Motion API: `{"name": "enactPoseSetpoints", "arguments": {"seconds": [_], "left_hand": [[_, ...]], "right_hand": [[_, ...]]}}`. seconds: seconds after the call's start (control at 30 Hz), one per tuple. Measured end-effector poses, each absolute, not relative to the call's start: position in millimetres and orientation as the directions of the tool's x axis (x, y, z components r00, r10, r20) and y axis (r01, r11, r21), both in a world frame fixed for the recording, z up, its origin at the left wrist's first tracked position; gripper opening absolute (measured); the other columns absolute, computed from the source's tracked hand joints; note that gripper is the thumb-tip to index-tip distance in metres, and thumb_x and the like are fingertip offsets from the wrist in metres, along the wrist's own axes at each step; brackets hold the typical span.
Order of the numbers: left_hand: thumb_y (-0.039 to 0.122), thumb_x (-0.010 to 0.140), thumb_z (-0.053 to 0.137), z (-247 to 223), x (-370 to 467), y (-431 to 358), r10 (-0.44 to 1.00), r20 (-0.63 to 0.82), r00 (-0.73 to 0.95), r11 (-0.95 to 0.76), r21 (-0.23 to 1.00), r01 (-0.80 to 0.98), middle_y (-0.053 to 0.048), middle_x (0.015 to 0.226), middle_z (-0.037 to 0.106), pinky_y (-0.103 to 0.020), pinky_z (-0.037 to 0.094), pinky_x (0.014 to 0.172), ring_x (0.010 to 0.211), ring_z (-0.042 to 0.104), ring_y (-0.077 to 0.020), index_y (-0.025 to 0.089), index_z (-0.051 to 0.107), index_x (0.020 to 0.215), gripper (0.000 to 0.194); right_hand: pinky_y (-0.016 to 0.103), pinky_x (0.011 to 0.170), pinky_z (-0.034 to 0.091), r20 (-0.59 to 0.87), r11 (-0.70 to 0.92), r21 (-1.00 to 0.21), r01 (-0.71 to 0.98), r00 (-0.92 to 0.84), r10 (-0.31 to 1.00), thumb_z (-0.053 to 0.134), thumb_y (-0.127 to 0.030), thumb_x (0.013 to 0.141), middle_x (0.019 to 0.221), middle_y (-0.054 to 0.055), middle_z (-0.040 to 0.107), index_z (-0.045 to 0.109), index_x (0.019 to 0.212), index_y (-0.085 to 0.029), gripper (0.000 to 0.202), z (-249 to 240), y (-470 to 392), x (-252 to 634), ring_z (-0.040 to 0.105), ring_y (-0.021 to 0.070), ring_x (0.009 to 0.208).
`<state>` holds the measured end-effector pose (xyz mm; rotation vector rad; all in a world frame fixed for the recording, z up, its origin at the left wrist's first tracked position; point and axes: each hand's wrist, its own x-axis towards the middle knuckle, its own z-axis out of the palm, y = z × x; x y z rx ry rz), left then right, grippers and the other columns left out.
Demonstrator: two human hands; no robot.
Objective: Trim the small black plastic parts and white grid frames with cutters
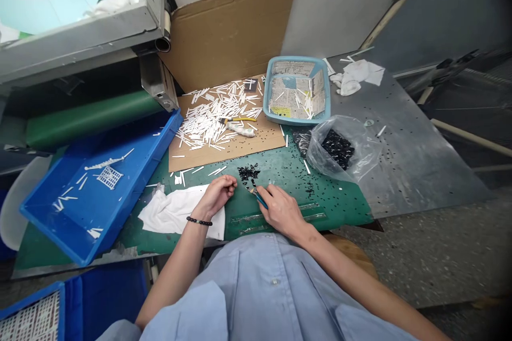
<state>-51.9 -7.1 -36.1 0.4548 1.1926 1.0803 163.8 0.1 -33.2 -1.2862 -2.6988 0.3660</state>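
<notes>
My right hand [280, 209] is closed round a small hand tool with blue handles [261, 200], its metal tip pointing left and up. Beside it, just above the green mat [240, 210], my left hand [218, 193] has its fingers curled together near the white cloth [172, 210]; whatever is between those fingers is too small to make out. A little pile of black pieces [248, 172] lies on the mat just beyond both hands. Farther right, an open clear plastic bag [362, 152] holds many black pieces [338, 148].
White strips [210, 120] and yellow-handled pliers [242, 119] lie on cardboard [232, 153]. Behind stands a light blue basket [267, 85] with newspaper. A large blue tray [136, 186] is at the left. White cloths [356, 75] lie back right.
</notes>
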Motion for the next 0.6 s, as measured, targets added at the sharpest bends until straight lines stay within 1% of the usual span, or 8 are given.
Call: {"name": "enactPoseSetpoints", "arguments": {"seconds": [0.1, 0.2, 0.27, 0.33, 0.4, 0.43, 0.53, 0.6], "left_hand": [[0.033, 0.071, 0.065, -39, -54, 5, 0.857, -0.503, -0.111, 0.444, 0.83, -0.337, -0.003, 0.071, 0.058, -0.022, 0.031, 0.051, 0.056, 0.044, -0.0082, 0.015, 0.057, 0.069, 0.02], [0.031, 0.076, 0.061, -41, -54, 20, 0.909, -0.326, -0.26, 0.372, 0.916, 0.152, 0.0, 0.065, 0.057, -0.024, 0.033, 0.054, 0.055, 0.045, -0.0111, 0.017, 0.063, 0.081, 0.015], [0.027, 0.08, 0.056, -41, -54, 28, 0.965, -0.158, -0.208, 0.243, 0.835, 0.494, -0.003, 0.071, 0.063, -0.028, 0.04, 0.064, 0.064, 0.054, -0.0156, 0.019, 0.067, 0.092, 0.018], [0.022, 0.083, 0.052, -41, -56, 33, 0.995, -0.064, -0.074, 0.097, 0.729, 0.678, -0.006, 0.087, 0.069, -0.031, 0.042, 0.077, 0.08, 0.061, -0.0203, 0.021, 0.069, 0.097, 0.022], [0.019, 0.083, 0.05, -41, -58, 35, 0.999, -0.037, 0.019, 0.01, 0.665, 0.747, -0.007, 0.098, 0.07, -0.031, 0.042, 0.082, 0.09, 0.062, -0.0227, 0.022, 0.069, 0.097, 0.024], [0.018, 0.083, 0.049, -41, -59, 35, 0.999, -0.039, 0.028, 0.004, 0.642, 0.767, -0.008, 0.096, 0.07, -0.031, 0.042, 0.08, 0.089, 0.062, -0.0228, 0.022, 0.069, 0.096, 0.024], [0.015, 0.078, 0.049, -42, -61, 33, 0.996, -0.079, -0.046, 0.085, 0.612, 0.786, -0.004, 0.072, 0.064, -0.029, 0.039, 0.067, 0.069, 0.058, -0.0195, 0.021, 0.066, 0.09, 0.021], [0.014, 0.075, 0.05, -44, -61, 32, 0.987, -0.105, -0.122, 0.161, 0.656, 0.738, 0.0, 0.063, 0.057, -0.028, 0.036, 0.062, 0.061, 0.053, -0.0165, 0.02, 0.063, 0.084, 0.017]], "right_hand": [[0.029, 0.069, 0.04, 0.046, 0.596, -0.288, 0.75, -0.61, 0.791, 0.046, -0.027, 0.092, 0.098, 0.007, 0.058, 0.052, 0.123, -0.021, 0.032, -42, -1, 167, 0.053, 0.0208, 0.088], [0.029, 0.069, 0.039, 0.052, 0.595, -0.292, 0.749, -0.609, 0.791, 0.047, -0.027, 0.092, 0.098, 0.007, 0.058, 0.052, 0.124, -0.022, 0.033, -47, -2, 170, 0.053, 0.0209, 0.088], [0.029, 0.069, 0.039, 0.051, 0.595, -0.286, 0.751, -0.608, 0.792, 0.047, -0.028, 0.092, 0.098, 0.007, 0.058, 0.052, 0.124, -0.022, 0.033, -48, -1, 171, 0.053, 0.0208, 0.088], [0.029, 0.069, 0.039, 0.049, 0.593, -0.279, 0.755, -0.606, 0.794, 0.046, -0.028, 0.093, 0.098, 0.007, 0.058, 0.052, 0.124, -0.022, 0.032, -47, -1, 173, 0.052, 0.0206, 0.088], [0.029, 0.069, 0.038, 0.046, 0.588, -0.277, 0.76, -0.6, 0.798, 0.046, -0.028, 0.093, 0.098, 0.006, 0.057, 0.052, 0.124, -0.022, 0.032, -47, -1, 174, 0.052, 0.0204, 0.087], [0.029, 0.069, 0.038, 0.043, 0.583, -0.277, 0.763, -0.597, 0.801, 0.046, -0.028, 0.093, 0.097, 0.006, 0.057, 0.052, 0.123, -0.022, 0.031, -46, -1, 175, 0.052, 0.0204, 0.086], [0.03, 0.068, 0.038, 0.035, 0.571, -0.28, 0.772, -0.586, 0.809, 0.047, -0.027, 0.093, 0.096, 0.006, 0.057, 0.053, 0.121, -0.022, 0.029, -46, -2, 176, 0.052, 0.0203, 0.085], [0.03, 0.067, 0.038, 0.032, 0.567, -0.284, 0.773, -0.584, 0.811, 0.048, -0.027, 0.092, 0.096, 0.006, 0.057, 0.053, 0.12, -0.022, 0.029, -45, -2, 176, 0.052, 0.0202, 0.084]]}}
